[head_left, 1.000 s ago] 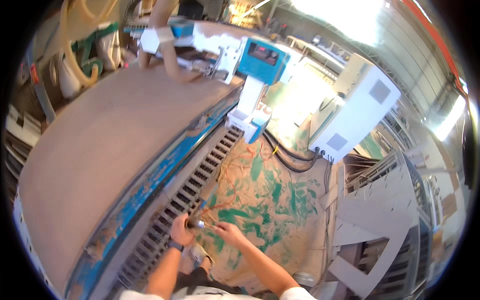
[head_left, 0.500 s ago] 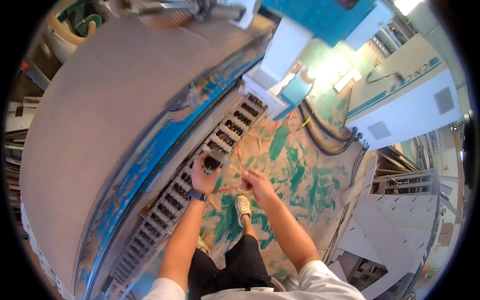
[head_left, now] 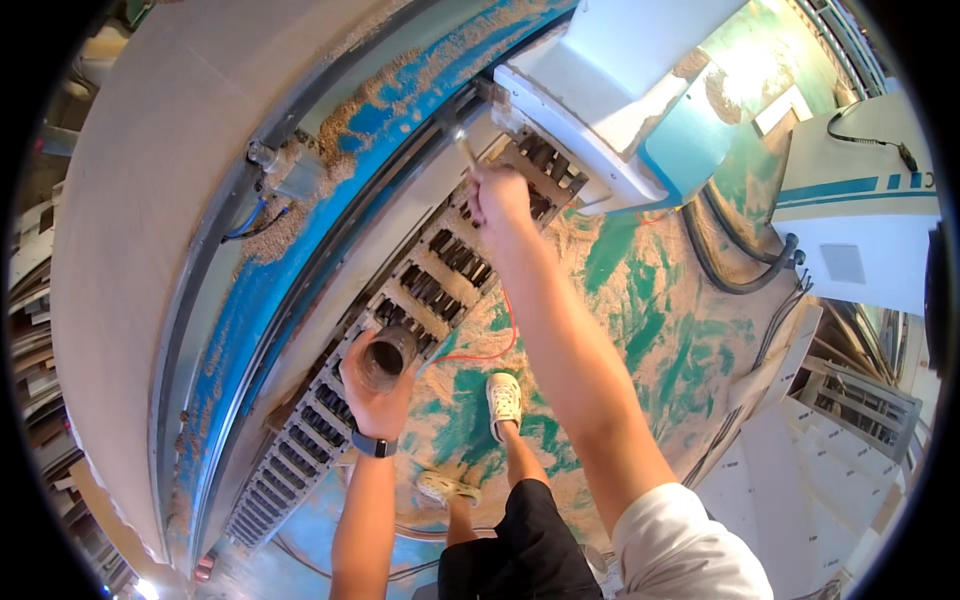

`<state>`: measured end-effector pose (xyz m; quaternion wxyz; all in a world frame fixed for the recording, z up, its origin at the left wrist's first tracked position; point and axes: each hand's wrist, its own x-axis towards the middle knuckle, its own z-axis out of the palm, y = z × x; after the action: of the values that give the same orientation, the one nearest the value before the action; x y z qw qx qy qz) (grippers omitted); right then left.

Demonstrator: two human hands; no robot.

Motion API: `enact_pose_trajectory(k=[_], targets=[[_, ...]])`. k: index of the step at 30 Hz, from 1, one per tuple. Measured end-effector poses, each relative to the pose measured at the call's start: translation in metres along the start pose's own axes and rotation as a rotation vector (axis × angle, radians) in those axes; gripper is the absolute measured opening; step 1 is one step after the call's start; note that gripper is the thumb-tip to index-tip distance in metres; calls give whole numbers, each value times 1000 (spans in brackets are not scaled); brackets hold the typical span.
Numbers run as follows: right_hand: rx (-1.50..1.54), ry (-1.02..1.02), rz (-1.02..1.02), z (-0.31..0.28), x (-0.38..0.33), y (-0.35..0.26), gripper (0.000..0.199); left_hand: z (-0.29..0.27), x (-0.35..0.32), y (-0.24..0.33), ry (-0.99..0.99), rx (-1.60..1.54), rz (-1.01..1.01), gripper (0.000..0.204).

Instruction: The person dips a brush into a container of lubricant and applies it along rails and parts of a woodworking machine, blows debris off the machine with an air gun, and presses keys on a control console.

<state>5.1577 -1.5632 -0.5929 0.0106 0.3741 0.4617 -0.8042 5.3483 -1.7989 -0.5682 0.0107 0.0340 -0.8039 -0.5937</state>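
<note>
My left hand [head_left: 378, 392] is wrapped around a clear, brown-stained jar [head_left: 392, 358], its round mouth facing up and dark inside. The jar is above the cable chain [head_left: 440, 280] along the machine's side. Farther forward, my right hand [head_left: 500, 205] grips a small brush [head_left: 461, 143] with a pale handle. Its dark tip reaches the long rail [head_left: 420, 150] close to the white machine housing [head_left: 565, 120]; whether it touches the rail I cannot tell.
The dusty machine bed [head_left: 180, 200] fills the left side. A metal cylinder fitting [head_left: 290, 168] with blue hoses sits on its blue edge amid sawdust. Thick black hoses [head_left: 740, 285] and a thin red cable [head_left: 512, 330] lie on the dusty green floor. A white cabinet [head_left: 860, 230] stands right.
My right hand has moved forward and left, from beside the jar to the rail by the housing. My left hand still holds the jar. The view has shifted closer to the machine.
</note>
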Motion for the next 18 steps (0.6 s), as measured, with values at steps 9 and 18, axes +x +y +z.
enact_pose_trajectory(k=[9, 18], targets=[[304, 81, -55, -114, -125, 49, 17, -53, -10, 7, 226, -113, -10, 74], [309, 44, -25, -191, 0, 207, 26, -129, -100, -30, 471, -62, -133, 73]])
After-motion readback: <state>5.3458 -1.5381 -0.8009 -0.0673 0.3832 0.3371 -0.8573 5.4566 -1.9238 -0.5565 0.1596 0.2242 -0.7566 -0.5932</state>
